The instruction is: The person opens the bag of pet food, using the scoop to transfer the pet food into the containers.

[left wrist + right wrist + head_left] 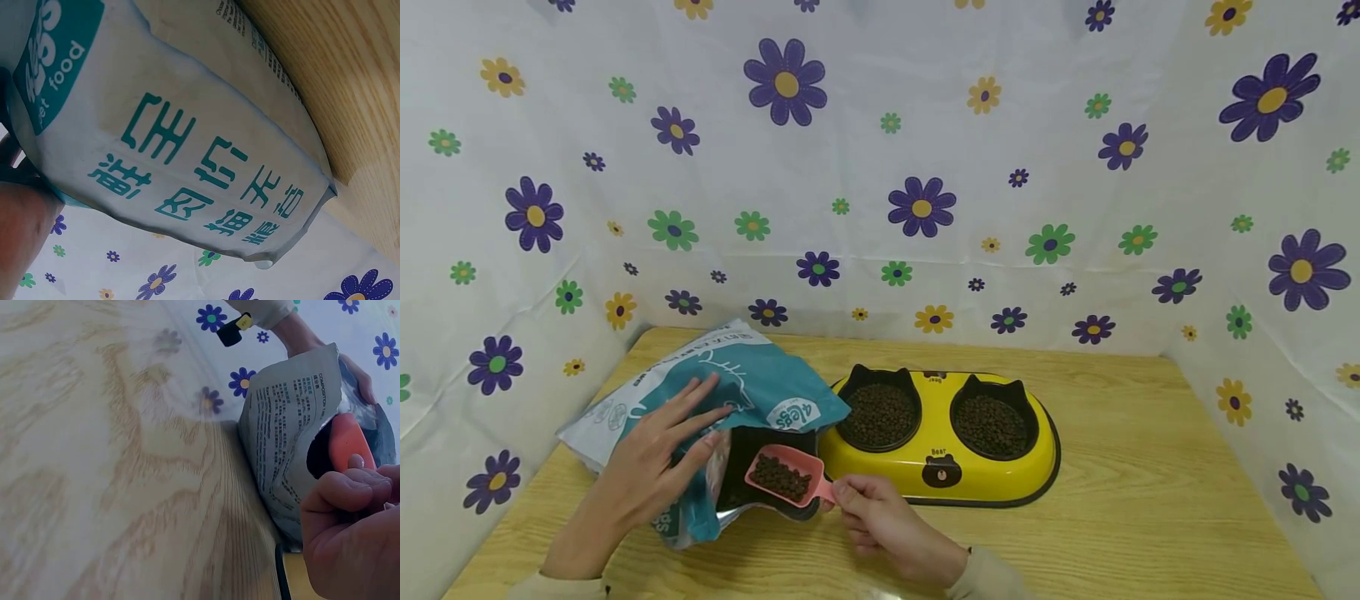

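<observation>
A teal and white pet food bag (790,379) lies on its side, its dark mouth facing right. My left hand (655,454) rests on the bag with fairly straight, spread fingers; the left wrist view shows the bag's printed white side (187,144). At the mouth, my right hand (887,521) pinches the handle of a pink scoop (815,467) between thumb and fingers. Brown kibble (778,477) lies in the scoop. From the right wrist view, the scoop's orange-pink underside (350,440) shows beyond my curled fingers. How much the bag contains is hidden.
Right of the bag stands a yellow double feeder (936,417). Its black cat-eared left bowl (917,408) and right bowl (1032,425) both hold kibble. Beneath is a wooden table (1120,517); flowered white cloth (865,167) surrounds it on the back and sides.
</observation>
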`<control>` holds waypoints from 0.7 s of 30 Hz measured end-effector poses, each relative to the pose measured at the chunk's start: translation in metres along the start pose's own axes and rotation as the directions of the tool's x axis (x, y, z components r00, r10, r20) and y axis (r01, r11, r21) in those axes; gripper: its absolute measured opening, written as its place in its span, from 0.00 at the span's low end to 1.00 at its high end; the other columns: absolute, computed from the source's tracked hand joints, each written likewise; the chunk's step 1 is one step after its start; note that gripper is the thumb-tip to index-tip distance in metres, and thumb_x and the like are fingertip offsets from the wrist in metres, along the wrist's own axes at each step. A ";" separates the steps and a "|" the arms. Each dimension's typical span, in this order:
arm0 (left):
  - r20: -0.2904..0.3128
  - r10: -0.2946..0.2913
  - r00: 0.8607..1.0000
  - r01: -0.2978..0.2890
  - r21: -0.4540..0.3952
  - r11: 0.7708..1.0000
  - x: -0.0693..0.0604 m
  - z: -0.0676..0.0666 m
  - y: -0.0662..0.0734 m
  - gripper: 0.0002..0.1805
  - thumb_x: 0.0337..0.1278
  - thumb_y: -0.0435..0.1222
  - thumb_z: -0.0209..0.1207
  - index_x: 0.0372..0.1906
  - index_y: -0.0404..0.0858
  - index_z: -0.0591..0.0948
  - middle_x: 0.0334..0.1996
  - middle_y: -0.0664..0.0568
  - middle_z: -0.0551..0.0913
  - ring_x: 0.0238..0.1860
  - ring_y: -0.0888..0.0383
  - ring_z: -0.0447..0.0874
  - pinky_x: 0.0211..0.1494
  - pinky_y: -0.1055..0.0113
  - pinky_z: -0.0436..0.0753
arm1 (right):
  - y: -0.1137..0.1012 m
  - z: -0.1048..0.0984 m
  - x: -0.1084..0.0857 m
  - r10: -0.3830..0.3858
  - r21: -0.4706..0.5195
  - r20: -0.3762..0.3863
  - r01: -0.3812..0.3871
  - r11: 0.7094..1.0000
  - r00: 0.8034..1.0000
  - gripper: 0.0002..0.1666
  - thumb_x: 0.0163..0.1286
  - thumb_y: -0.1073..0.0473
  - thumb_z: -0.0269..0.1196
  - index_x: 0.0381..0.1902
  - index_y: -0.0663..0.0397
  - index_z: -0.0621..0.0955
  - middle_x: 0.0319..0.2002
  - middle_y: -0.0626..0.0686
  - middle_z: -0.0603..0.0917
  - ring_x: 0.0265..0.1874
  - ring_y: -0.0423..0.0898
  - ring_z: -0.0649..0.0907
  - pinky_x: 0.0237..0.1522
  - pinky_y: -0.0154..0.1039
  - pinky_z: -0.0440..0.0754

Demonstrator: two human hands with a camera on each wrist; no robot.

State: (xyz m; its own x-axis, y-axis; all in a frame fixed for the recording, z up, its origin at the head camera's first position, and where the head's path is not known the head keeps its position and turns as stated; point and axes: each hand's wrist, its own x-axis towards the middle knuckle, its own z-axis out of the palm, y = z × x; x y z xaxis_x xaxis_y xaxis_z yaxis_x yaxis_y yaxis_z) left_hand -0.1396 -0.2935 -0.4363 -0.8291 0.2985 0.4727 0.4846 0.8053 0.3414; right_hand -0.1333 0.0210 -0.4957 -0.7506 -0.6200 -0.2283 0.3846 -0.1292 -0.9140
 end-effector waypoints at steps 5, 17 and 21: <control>-0.002 -0.002 1.000 0.002 0.004 1.000 0.000 0.001 0.000 0.21 0.70 0.40 0.60 0.65 0.49 0.83 0.78 0.54 0.66 0.81 0.47 0.59 0.67 0.32 0.67 | 0.000 -0.007 -0.003 -0.013 -0.040 -0.002 0.013 0.999 1.000 0.22 0.82 0.50 0.52 0.46 0.67 0.79 0.15 0.43 0.61 0.12 0.38 0.56 0.15 0.30 0.55; -0.016 0.005 1.000 -0.005 0.002 1.000 -0.001 0.002 -0.002 0.21 0.69 0.39 0.60 0.65 0.49 0.83 0.78 0.53 0.67 0.81 0.48 0.59 0.67 0.33 0.68 | 0.000 -0.027 -0.019 -0.029 -0.099 0.023 0.031 0.995 0.999 0.22 0.81 0.49 0.54 0.43 0.65 0.80 0.15 0.43 0.62 0.12 0.38 0.57 0.15 0.29 0.57; -0.021 0.011 1.000 -0.011 0.007 1.000 -0.001 0.003 -0.003 0.21 0.69 0.39 0.60 0.65 0.49 0.83 0.78 0.53 0.67 0.81 0.49 0.59 0.68 0.34 0.68 | 0.000 -0.042 -0.028 -0.035 -0.124 0.027 0.038 0.992 0.999 0.21 0.81 0.48 0.54 0.42 0.61 0.81 0.16 0.43 0.62 0.12 0.37 0.58 0.15 0.29 0.58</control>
State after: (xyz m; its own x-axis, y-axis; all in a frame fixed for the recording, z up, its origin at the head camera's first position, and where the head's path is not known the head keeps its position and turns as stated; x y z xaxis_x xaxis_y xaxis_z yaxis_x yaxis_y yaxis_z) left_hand -0.1413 -0.2944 -0.4398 -0.8179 0.2965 0.4931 0.4913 0.8058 0.3305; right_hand -0.1345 0.0710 -0.5035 -0.7487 -0.6360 -0.1869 0.2863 -0.0560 -0.9565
